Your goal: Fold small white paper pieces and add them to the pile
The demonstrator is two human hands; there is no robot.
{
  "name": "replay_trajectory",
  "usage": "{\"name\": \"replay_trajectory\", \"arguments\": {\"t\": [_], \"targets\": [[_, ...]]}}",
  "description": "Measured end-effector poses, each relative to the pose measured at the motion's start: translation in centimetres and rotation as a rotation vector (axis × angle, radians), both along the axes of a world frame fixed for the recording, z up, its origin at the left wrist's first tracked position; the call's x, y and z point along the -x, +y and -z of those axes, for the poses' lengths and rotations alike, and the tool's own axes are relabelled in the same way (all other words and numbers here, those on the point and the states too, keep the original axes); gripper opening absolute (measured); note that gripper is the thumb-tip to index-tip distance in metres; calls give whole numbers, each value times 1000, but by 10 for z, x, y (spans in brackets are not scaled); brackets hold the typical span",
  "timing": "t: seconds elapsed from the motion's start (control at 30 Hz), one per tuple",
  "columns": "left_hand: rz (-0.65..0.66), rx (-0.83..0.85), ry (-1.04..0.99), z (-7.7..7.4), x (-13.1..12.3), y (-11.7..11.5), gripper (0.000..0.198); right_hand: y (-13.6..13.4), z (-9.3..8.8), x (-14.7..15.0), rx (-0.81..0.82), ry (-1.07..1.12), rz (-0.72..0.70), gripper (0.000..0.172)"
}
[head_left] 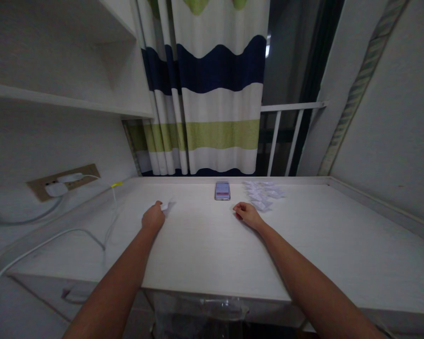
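Note:
My left hand (pixel 153 217) rests on the white desk (pixel 205 245) with its fingers curled, pinching a small white piece of paper (pixel 165 205) at its fingertips. My right hand (pixel 246 213) lies on the desk to the right, fingers loosely curled under, holding nothing that I can see. Just beyond it sits a cluster of several small folded white papers (pixel 263 192). A phone (pixel 222 190) with a lit screen lies flat between the two hands, farther back.
A striped curtain (pixel 212 94) hangs behind the desk, with a white railing (pixel 286 136) to its right. On the left wall a socket strip (pixel 65 181) holds white plugs, and white cables (pixel 56 235) trail over the desk's left edge. Shelves stand at upper left.

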State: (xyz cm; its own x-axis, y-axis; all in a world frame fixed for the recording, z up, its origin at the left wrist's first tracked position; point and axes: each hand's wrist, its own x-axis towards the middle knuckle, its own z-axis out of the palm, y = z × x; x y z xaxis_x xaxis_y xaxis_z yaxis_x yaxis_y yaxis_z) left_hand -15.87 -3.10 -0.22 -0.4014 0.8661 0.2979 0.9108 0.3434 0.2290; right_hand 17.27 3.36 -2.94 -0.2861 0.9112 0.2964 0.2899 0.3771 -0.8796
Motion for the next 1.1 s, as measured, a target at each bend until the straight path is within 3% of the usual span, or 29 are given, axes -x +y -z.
{"name": "replay_trajectory", "arguments": {"t": [0.13, 0.23, 0.37, 0.53, 0.67, 0.83, 1.1], "targets": [[104, -129, -149, -4, -5, 10, 34, 0, 0, 0, -14, -2, -3, 16], [255, -167, -521, -10, -24, 22, 31, 1, 1, 1, 7, 41, 3, 16], [533, -192, -1022, -18, -72, 37, 36, 0, -4, 3, 120, 186, 12, 19], [754, -174, -1314, -21, -137, 48, 38, -5, -18, -1, 255, 391, -23, 26], [727, -188, -1410, -10, -159, 52, 39, -6, -22, -6, 262, 453, -73, 31], [665, -151, -1423, 6, -155, 47, 36, -2, -18, -7, 223, 444, 31, 32], [685, -113, -1400, 1, -154, 36, 35, -14, -26, -9, 306, 414, 15, 32]]}}
